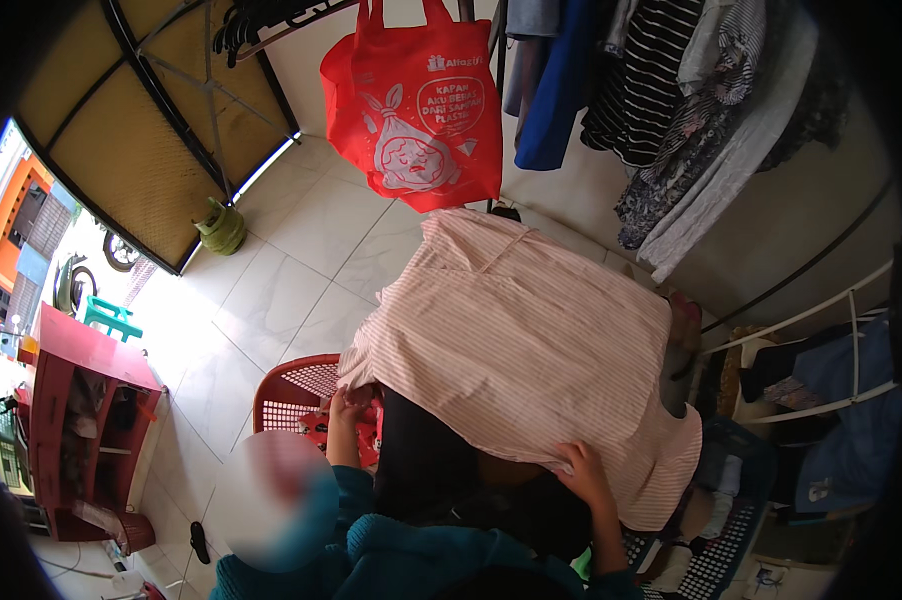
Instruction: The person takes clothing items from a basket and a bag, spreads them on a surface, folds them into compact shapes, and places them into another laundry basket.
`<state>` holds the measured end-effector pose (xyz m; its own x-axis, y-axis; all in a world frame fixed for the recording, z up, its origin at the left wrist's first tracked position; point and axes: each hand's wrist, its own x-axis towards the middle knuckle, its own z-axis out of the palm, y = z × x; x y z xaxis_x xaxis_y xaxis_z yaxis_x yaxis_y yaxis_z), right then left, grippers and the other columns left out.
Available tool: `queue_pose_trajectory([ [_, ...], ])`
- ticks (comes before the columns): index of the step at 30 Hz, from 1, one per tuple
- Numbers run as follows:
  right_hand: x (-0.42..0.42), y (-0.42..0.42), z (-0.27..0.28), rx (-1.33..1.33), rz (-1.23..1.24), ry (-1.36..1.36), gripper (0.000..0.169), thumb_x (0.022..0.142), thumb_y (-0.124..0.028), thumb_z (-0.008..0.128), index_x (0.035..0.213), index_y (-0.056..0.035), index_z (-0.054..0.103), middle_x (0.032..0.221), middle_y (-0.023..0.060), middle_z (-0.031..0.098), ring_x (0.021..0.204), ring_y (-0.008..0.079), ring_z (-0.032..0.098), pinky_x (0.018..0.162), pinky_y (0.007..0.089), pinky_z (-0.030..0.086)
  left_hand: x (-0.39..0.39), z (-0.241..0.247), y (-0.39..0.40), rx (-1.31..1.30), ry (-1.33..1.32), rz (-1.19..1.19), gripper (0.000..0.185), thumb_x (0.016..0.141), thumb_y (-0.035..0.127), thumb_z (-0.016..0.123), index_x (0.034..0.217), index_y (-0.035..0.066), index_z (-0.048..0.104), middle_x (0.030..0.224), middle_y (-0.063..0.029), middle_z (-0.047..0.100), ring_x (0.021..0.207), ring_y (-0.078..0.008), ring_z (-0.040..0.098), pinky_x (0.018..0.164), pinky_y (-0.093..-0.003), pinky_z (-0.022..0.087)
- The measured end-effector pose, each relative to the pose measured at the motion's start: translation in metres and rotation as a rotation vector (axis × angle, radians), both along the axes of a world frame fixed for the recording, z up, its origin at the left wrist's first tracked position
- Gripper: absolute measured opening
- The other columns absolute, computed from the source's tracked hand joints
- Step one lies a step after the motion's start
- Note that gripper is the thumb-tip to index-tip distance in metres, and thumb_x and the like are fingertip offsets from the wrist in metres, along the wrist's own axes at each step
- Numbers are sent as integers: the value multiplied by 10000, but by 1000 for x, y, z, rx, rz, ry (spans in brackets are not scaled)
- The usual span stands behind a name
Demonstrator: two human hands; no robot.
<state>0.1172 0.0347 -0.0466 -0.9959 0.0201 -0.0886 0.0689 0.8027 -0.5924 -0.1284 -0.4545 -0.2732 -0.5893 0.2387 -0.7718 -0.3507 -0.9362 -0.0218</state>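
Note:
A pink-and-white striped shirt (526,322) is spread over an ironing-board-like surface or lap in front of me; what bears it is hidden beneath the cloth. Near the red plastic basket, my left hand (350,409) grips a bunched edge of the shirt. My right hand (584,472) pinches the shirt's near edge between thumb and fingers. Dark cloth (421,442) shows under the shirt between my arms. Red patterned fabric (327,429) lies in the red basket (301,373) beside my left hand.
A red tote bag (413,112) hangs beyond the shirt. Garments (657,82) hang from a rack at upper right. A dark plastic basket (751,510) with clothes stands at right. Leftward are a green gas cylinder (223,229), a pink cabinet (98,352) and a black sandal (200,543).

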Motion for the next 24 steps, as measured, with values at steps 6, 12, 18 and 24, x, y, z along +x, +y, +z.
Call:
queue_pose_trajectory([
  [6, 19, 10, 41, -58, -180, -130, 150, 733, -49, 630, 877, -28, 590, 827, 110, 599, 745, 256, 617, 671, 345, 479, -15, 77, 4, -1225, 200, 379, 288, 863, 60, 477, 1141, -6, 442, 1083, -127, 512, 895, -194, 554, 773, -315, 477],
  [12, 56, 13, 44, -28, -245, -181, 174, 710, -30, 598, 883, -34, 584, 826, 111, 598, 749, 257, 609, 672, 344, 473, -21, 110, -1, -1363, 180, 438, 444, 788, -35, 399, 1230, -9, 436, 1129, -140, 501, 1005, -219, 512, 875, -315, 419],
  [18, 85, 28, 47, -41, -423, -209, 237, 660, -3, 592, 893, -34, 564, 859, 119, 579, 744, 263, 593, 667, 328, 472, -18, 184, 24, -2261, 235, 333, 548, 805, 27, 387, 1351, 32, 342, 1326, -216, 375, 1220, -324, 374, 1027, -363, 279],
  [24, 112, 33, 33, 44, -347, -66, 264, 679, 23, 545, 935, -38, 548, 898, 141, 541, 865, 297, 531, 754, 387, 414, -19, 197, 6, -2002, 147, 396, 568, 817, 49, 407, 1361, -33, 268, 1401, -226, 289, 1279, -316, 326, 1061, -337, 256],
])
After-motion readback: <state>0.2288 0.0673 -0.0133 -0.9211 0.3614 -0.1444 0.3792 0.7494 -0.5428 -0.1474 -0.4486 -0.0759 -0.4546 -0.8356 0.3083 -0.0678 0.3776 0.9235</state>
